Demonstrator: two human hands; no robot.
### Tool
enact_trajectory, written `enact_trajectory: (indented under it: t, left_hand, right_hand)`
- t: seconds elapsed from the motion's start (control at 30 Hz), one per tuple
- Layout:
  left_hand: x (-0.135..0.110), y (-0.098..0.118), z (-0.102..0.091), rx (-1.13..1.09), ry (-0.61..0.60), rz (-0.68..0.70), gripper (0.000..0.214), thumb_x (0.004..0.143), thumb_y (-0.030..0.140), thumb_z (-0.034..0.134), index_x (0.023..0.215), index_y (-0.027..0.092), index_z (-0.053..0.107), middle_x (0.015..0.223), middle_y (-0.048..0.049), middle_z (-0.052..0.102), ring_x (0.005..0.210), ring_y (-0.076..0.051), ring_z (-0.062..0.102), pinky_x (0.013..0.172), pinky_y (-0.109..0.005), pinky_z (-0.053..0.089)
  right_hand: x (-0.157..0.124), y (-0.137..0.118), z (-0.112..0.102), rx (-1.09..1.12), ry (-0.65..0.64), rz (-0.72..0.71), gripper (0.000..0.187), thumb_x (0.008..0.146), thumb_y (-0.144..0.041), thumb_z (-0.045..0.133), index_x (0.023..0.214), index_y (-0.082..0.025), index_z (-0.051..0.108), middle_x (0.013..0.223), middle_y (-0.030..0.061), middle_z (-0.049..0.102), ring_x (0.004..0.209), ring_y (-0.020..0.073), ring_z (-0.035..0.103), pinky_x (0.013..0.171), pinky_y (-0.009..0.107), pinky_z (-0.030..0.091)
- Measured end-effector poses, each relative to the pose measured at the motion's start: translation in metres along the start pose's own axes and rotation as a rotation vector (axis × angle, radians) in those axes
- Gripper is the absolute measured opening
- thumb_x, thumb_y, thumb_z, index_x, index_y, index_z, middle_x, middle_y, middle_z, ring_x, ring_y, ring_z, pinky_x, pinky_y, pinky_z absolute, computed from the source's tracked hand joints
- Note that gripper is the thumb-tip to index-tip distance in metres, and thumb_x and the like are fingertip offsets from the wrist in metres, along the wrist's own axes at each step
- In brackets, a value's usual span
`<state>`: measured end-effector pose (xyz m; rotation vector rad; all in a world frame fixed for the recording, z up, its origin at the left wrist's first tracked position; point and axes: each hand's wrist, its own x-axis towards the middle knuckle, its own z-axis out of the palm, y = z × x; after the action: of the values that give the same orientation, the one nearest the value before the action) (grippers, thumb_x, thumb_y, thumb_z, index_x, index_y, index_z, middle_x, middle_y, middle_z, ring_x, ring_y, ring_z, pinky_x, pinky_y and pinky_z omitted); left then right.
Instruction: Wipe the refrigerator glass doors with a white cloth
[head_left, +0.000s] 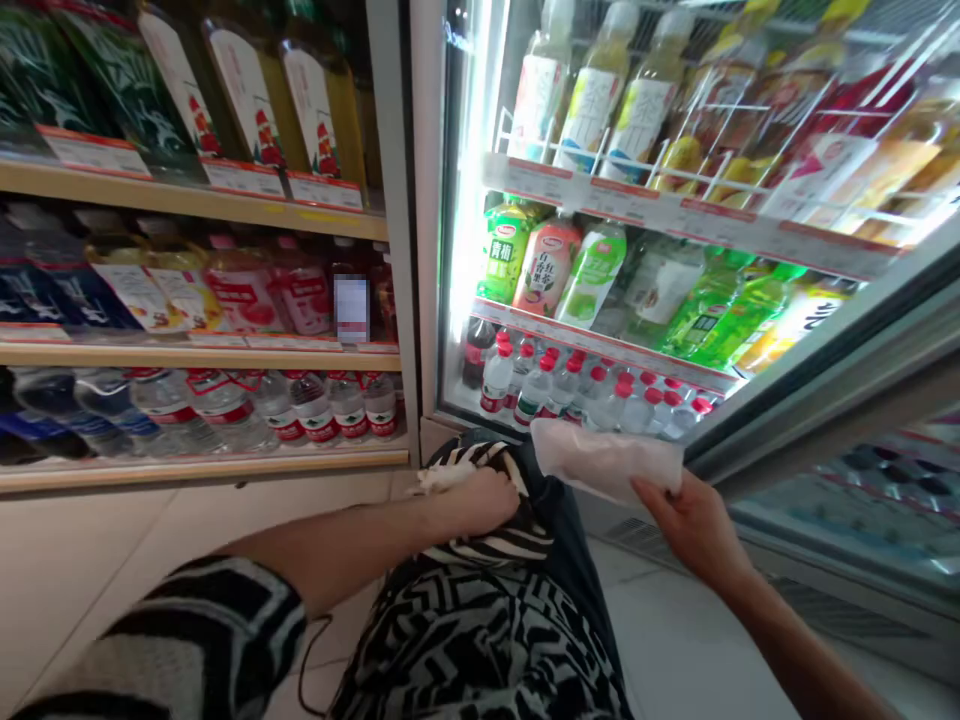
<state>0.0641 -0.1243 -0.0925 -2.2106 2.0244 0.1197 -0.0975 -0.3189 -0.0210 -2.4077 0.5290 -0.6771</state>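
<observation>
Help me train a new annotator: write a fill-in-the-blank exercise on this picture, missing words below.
The right hand holds a translucent packet whose colour is ____.

The left hand is in front of cloth patterned in white and ____.

The tan-edged drink shelves stand to the ____ of the lit cooler as pictured.

Most small plastic bottles along the cooler's bottom have caps coloured ____.

Missing words: white; black; left; red.

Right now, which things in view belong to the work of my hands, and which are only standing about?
With your hands:
- whitish packet, held in the right hand
- crumpled white thing at the left hand; whether it is held, I cannot tell

Only standing about:
- bottles on the left shelves
- chilled bottles in the lit fridge
</observation>
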Motion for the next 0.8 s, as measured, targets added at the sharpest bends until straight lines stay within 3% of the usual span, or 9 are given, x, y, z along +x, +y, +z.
enact_trajectory:
  t: [0.1,0.2,0.3,0.4,0.5,0.6,0.7,0.8]
  left_hand:
    - [-0.023,-0.018,-0.022,-0.1,-0.029,-0.107,0.02,0.076,0.016,0.05,0.09,0.013,0.063,0.089,-0.011,0.067,0.082,-0.023,0.062,0.068,-0.031,0.046]
    - [-0.049,-0.041,-0.037,-0.313,-0.093,-0.319,0.024,0.071,0.027,0.054,0.092,0.017,0.063,0.091,-0.0078,0.066,0.081,-0.023,0.062,0.064,-0.028,0.045]
    - [-0.068,-0.056,-0.035,-0.435,-0.149,-0.419,0.027,0.073,0.028,0.051,0.095,0.018,0.063,0.085,-0.0037,0.066,0.074,-0.017,0.061,0.06,-0.023,0.043]
    - [-0.07,-0.053,-0.022,-0.5,-0.18,-0.429,0.028,0.074,0.026,0.049,0.097,0.017,0.063,0.084,-0.0024,0.066,0.071,-0.014,0.06,0.063,-0.021,0.043]
    - [-0.062,-0.04,-0.014,-0.541,-0.213,-0.402,0.028,0.07,0.033,0.056,0.092,0.019,0.065,0.084,-0.0027,0.066,0.072,-0.016,0.059,0.063,-0.022,0.044]
    - [-0.06,-0.038,-0.021,-0.529,-0.186,-0.37,0.028,0.067,0.033,0.058,0.091,0.02,0.066,0.087,-0.0034,0.066,0.078,-0.018,0.059,0.067,-0.024,0.044]
    - [-0.081,-0.059,-0.037,-0.553,-0.196,-0.401,0.029,0.065,0.03,0.058,0.091,0.019,0.065,0.084,-0.0039,0.066,0.075,-0.019,0.059,0.067,-0.025,0.044]
    - [-0.128,-0.094,-0.052,-0.894,-0.2,-0.508,0.033,0.063,0.035,0.058,0.088,0.015,0.064,0.08,-0.0019,0.064,0.069,-0.016,0.057,0.061,-0.022,0.043]
  right_hand:
    - [0.002,-0.001,0.02,0.263,0.029,0.257,0.038,0.066,-0.049,0.06,0.079,-0.013,0.066,0.077,0.0074,0.069,0.081,0.0257,0.064,0.074,0.032,0.051]
    - [0.0,-0.013,0.059,0.807,0.026,0.446,0.039,0.064,-0.045,0.064,0.09,-0.017,0.065,0.087,0.0051,0.07,0.086,0.0248,0.064,0.073,0.033,0.053]
    - [-0.001,-0.035,0.102,1.224,-0.068,0.541,0.044,0.065,-0.042,0.066,0.104,-0.022,0.06,0.102,0.0023,0.068,0.094,0.023,0.063,0.078,0.034,0.054]
    - [0.002,-0.054,0.134,1.357,-0.132,0.528,0.051,0.067,-0.04,0.067,0.113,-0.022,0.056,0.11,0.0018,0.065,0.103,0.0215,0.06,0.088,0.034,0.05]
    - [0.006,-0.056,0.152,1.295,-0.132,0.46,0.057,0.071,-0.047,0.063,0.12,-0.02,0.052,0.116,0.0038,0.063,0.11,0.0226,0.056,0.095,0.036,0.046]
    - [0.001,-0.039,0.159,0.972,-0.287,0.374,0.057,0.077,-0.054,0.054,0.117,-0.014,0.056,0.119,0.0084,0.061,0.113,0.0244,0.053,0.101,0.037,0.039]
    - [-0.013,-0.013,0.157,0.654,-0.376,0.309,0.062,0.08,-0.061,0.044,0.113,-0.01,0.058,0.121,0.0123,0.058,0.116,0.0262,0.05,0.104,0.038,0.034]
    - [-0.027,0.01,0.148,0.465,-0.408,0.322,0.067,0.08,-0.066,0.037,0.105,-0.009,0.062,0.112,0.0148,0.063,0.107,0.0286,0.056,0.099,0.039,0.04]
